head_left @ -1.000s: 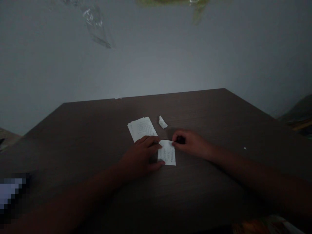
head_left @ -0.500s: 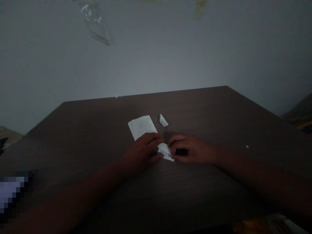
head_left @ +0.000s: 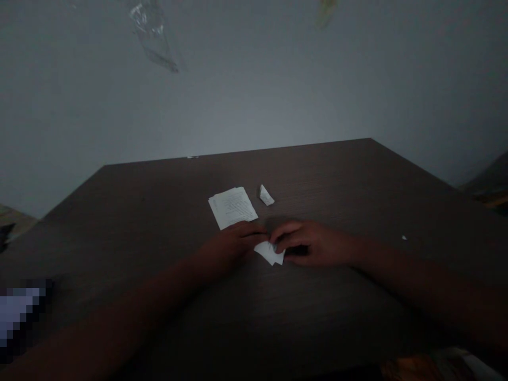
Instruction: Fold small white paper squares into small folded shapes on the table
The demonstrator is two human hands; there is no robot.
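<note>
A small folded piece of paper [head_left: 270, 252] lies on the dark table between my two hands. My left hand [head_left: 234, 241] reaches in from the left, its fingertips against the upper left edge of the paper; its thumb is hard to make out. From the other side, my right hand [head_left: 305, 242] curls its fingers and thumb over the right part of the same paper. Just beyond my left hand rests a stack of printed paper sheets [head_left: 233, 206]. To its right stands a small folded paper piece [head_left: 266, 196].
The brown table [head_left: 317, 180] meets a pale wall [head_left: 254, 95] at its back edge. A clear plastic bag [head_left: 154, 37] hangs on the wall. A tiny white scrap [head_left: 404, 237] lies at the right. Something blurred out [head_left: 19, 315] shows at the lower left.
The upper flap of the paper has come down over the printed strip, leaving a plain white face. My left hand's fingers have shifted along its upper edge.
</note>
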